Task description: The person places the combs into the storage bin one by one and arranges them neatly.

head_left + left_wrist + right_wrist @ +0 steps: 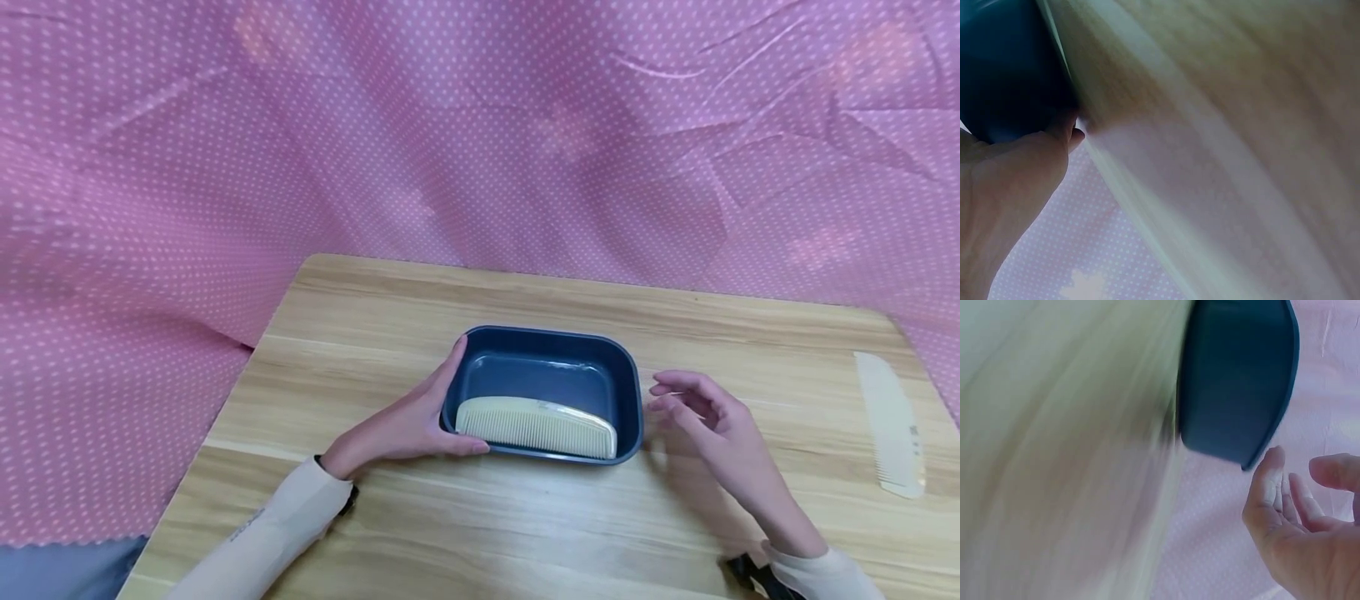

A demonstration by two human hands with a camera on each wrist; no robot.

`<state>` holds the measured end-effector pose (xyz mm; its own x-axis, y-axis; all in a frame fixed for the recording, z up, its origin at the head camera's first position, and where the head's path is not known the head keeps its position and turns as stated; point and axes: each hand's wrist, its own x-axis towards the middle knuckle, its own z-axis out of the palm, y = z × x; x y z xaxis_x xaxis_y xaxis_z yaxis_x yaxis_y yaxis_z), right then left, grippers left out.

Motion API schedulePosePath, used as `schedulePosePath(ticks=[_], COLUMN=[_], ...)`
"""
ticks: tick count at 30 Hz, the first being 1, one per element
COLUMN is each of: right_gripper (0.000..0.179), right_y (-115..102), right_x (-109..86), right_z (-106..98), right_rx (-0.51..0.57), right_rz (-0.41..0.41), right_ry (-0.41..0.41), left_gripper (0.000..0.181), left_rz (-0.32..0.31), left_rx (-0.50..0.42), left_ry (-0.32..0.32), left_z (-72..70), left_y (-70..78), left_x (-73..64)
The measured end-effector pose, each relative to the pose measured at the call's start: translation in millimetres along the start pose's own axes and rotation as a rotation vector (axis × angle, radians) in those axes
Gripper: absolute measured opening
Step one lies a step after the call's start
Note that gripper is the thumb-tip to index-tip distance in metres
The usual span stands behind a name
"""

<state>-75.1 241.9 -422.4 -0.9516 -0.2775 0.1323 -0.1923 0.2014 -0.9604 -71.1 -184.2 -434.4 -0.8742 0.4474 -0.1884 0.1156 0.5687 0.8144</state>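
Note:
A dark blue rectangular box (pixel 551 333) with rounded corners stands open-topped on the table. Inside, along its near wall, leans a cream comb (pixel 536 425) with its teeth facing the near side. My left hand (pixel 420 421) grips the box's left end, thumb along the near side and fingers toward the far left corner. In the left wrist view this hand (pixel 1016 181) lies against the dark wall. Just off the right end, my right hand (pixel 716 429) hovers with loosely bent fingers, holding nothing. The right wrist view has a gap between the fingers (pixel 1266 481) and the box (pixel 1235 381).
A second pale comb (pixel 890 425) lies at the right side of the wooden table (pixel 420 525), beyond my right hand. Pink dotted cloth (pixel 480 150) hangs behind the table and down its left side.

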Motion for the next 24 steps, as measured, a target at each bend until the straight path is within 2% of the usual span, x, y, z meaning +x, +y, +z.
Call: schedulePosePath(ticks=[7,14,17,20,24], right_gripper=[0.034,0.033,0.032,0.034,0.041], right_y=[7.0,15.4,19.8,24.4,28.4], right_x=[-9.7,-20.1,-22.7,-24.5,-28.5], right_z=[-29.3,-50.2,-58.2,-68.6,-86.7], right_rx=[0.022,-0.173,-0.225,-0.265,-0.329], right_rz=[0.025,0.066,0.093,0.123,0.177], right_ry=[0.086,0.245,0.288,0.289,0.228], left_gripper=[0.142,0.142,0.142,0.142,0.142], left_rz=[-0.012,-0.021,-0.019,-0.021,-0.017], left_rx=[0.0,0.003,0.002,-0.003,-0.008], left_ry=[0.001,-0.003,-0.006,-0.007,-0.004], left_z=[0.8,1.2,1.2,1.1,1.2], left_y=[0.3,1.4,1.1,0.4,-0.4], left_x=[-0.4,0.7,0.4,-0.3,-0.2])
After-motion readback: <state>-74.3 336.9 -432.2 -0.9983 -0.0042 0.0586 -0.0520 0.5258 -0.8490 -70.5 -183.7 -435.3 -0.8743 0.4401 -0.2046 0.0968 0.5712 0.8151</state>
